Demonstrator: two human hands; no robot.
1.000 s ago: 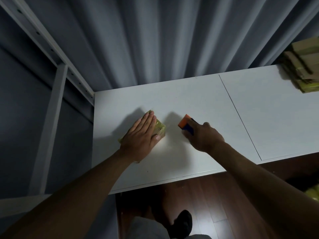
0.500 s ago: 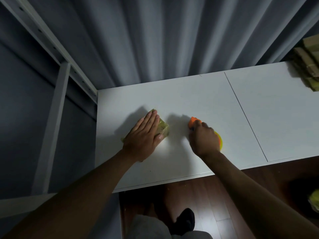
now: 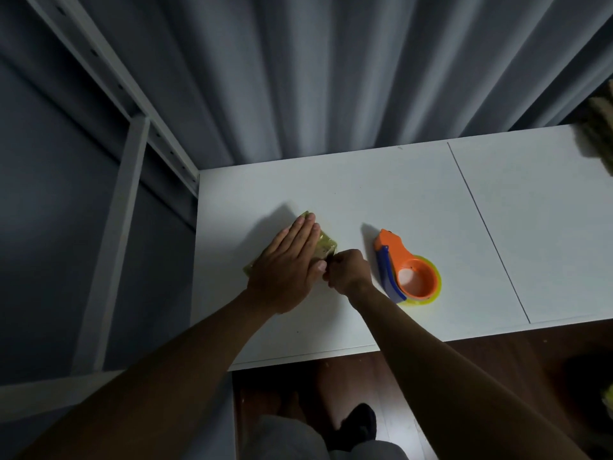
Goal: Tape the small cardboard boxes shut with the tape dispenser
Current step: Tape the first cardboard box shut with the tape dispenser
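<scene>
Tape dispenser (image 3: 406, 270) now released beside right hand (image 3: 348, 268); fingers curled at box (image 3: 326, 247); left hand (image 3: 287, 263) flat atop

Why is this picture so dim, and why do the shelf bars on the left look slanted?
Head view: light seems to fall mainly on the white table, the rest staying dark; left hand and tape dispenser throw shadows up-left, so the light likely comes from the lower right; the wide-angle lens slants the shelf frame; the cardboard stack at the right edge is blurred.

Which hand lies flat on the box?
The left hand lies flat on the small tape-wrapped cardboard box; the right hand is curled at its edge.
</scene>
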